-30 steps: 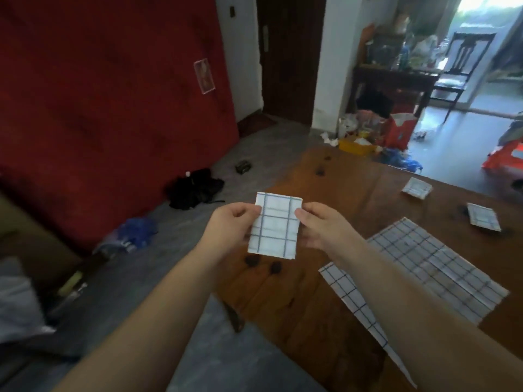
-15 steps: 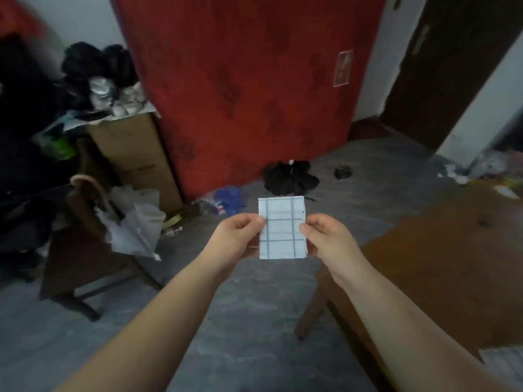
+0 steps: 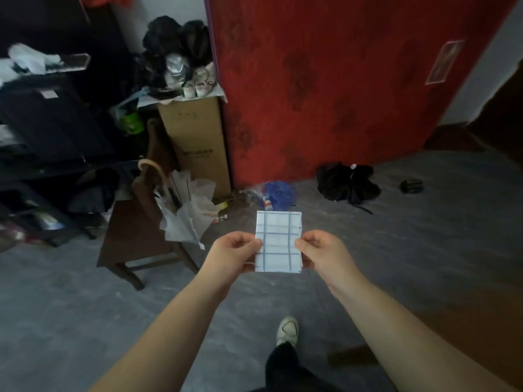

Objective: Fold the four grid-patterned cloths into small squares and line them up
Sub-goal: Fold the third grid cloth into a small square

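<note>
Both hands' fingers pinch folded grid cloth (image 3: 278, 241): left hand (image 3: 232, 253), right hand (image 3: 325, 252). Box print unreadable.

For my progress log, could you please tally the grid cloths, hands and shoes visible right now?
Folded grid cloth: 1
Hands, left hand and right hand: 2
White shoe: 1
Total: 4

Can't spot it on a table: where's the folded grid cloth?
Mid-frame, the folded grid cloth is held above the floor between the left hand and right hand.
</note>
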Demonstrator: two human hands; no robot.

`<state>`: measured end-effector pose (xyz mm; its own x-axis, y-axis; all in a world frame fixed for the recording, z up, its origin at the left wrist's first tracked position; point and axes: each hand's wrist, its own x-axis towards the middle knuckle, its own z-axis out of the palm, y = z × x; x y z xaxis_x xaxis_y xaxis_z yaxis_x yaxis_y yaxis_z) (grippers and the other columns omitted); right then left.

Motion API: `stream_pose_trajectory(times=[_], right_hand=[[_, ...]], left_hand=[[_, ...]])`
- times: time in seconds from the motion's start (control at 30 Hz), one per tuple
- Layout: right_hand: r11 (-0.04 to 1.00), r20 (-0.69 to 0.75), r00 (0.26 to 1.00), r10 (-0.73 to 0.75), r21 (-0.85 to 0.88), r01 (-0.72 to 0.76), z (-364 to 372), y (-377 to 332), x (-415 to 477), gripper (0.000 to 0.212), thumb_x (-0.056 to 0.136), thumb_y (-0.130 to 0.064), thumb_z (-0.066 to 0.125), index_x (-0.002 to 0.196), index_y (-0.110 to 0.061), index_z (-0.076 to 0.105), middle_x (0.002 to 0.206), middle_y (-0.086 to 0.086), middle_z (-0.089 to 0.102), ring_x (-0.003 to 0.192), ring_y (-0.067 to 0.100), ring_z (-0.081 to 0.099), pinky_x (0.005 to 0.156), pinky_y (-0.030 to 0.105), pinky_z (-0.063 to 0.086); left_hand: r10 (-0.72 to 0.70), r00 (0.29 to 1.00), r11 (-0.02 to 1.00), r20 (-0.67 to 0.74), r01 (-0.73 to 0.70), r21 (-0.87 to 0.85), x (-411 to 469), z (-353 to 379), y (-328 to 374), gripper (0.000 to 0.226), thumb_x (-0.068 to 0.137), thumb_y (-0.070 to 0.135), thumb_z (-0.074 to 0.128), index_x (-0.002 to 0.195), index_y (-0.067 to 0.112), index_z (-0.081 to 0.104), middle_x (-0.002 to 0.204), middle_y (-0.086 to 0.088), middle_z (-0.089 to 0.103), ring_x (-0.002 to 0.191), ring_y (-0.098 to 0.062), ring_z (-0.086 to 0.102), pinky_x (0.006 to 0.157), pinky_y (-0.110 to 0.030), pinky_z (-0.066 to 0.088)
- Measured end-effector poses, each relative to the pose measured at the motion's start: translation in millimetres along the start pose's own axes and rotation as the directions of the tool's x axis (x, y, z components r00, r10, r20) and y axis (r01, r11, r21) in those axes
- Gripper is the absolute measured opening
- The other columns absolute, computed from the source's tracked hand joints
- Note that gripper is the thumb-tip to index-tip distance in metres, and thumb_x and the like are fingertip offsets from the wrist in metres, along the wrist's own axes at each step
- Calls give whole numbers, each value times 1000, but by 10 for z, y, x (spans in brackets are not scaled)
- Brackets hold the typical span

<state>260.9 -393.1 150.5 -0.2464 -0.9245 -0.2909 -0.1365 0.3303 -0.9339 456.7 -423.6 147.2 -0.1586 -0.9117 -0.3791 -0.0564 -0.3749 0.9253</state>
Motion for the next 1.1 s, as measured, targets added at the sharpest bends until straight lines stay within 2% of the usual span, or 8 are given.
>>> stream_pose_trajectory(times=[0.07, 0.2, 0.37, 0.53, 0.77, 0.83, 0.93, 1.1], right_hand=[[1000, 3, 1000, -1, -1, 1, -22, -22, 296, 5, 94, -13, 65, 90, -11, 68, 79, 3, 74, 61, 7, 66, 53, 17, 48], [997, -15, 1000, -14, 77, 15, -152, -65, 1036, 6, 94, -10, 64, 90, -10, 68, 75, 2, 72, 59, 8, 64, 51, 17, 47], [982, -1, 1000, 3, 188, -3, -485, -317, 2021, 7, 96, -11, 62, 92, -10, 68, 82, 6, 73, 71, 17, 64, 65, 32, 52], [966, -48, 999, -25, 255, 36, -1089, -581, 2783, 5, 94, -7, 63, 95, -11, 66, 85, 11, 70, 75, 25, 62, 71, 41, 52], [962, -284, 955, 80, 274, 1, -2199, -519, 3248, 11, 94, -5, 62, 93, -16, 65, 82, 2, 72, 70, 11, 66, 60, 23, 51], [963, -373, 923, 97, 270, 8, -2512, -476, 3346, 11, 95, -7, 62, 91, -17, 65, 81, 6, 71, 68, 12, 64, 62, 25, 51], [961, -488, 864, 125, 276, 17, -2951, -393, 3549, 9, 94, -9, 63, 92, -18, 66, 82, 9, 71, 70, 15, 63, 67, 32, 53], [962, -621, 766, 165, 272, 13, -3731, -297, 4119, 7, 93, -17, 65, 97, -22, 66, 88, 3, 74, 80, 19, 70, 75, 38, 57]], left_hand=[[2, 1000, 999, -6, -2, 37, 306, 25, 70, 16, 95, 17, 70, 99, 1, 70, 97, -20, 76, 86, -32, 71, 86, -48, 59], [12, 1000, 996, -15, -10, 90, 1028, 211, 314, 10, 93, 18, 72, 90, 9, 71, 92, -17, 76, 82, -31, 69, 85, -49, 58], [72, 997, 977, -8, -69, 202, 1942, 621, 927, 10, 94, 18, 71, 87, 12, 68, 79, -6, 71, 72, -19, 63, 64, -30, 53], [144, 989, 956, 46, -151, 250, 2716, 1274, 1414, 12, 95, 18, 70, 87, 9, 69, 71, 2, 71, 63, -10, 63, 60, -24, 50], [107, 929, 936, 355, -215, 280, 3533, 2562, 1765, 14, 97, 17, 67, 102, 4, 68, 85, -12, 73, 72, -16, 64, 70, -32, 55], [83, 893, 935, 442, -224, 276, 3797, 2964, 1811, 10, 97, 15, 66, 102, 5, 66, 81, -9, 70, 69, -16, 63, 68, -33, 53], [53, 845, 932, 532, -234, 278, 4183, 3574, 1844, 1, 98, 9, 64, 97, 10, 65, 73, 2, 65, 61, -7, 60, 59, -24, 50], [23, 757, 920, 652, -272, 283, 4929, 4549, 1955, 5, 97, 11, 65, 102, 9, 67, 87, -12, 71, 79, -21, 67, 77, -43, 57]])
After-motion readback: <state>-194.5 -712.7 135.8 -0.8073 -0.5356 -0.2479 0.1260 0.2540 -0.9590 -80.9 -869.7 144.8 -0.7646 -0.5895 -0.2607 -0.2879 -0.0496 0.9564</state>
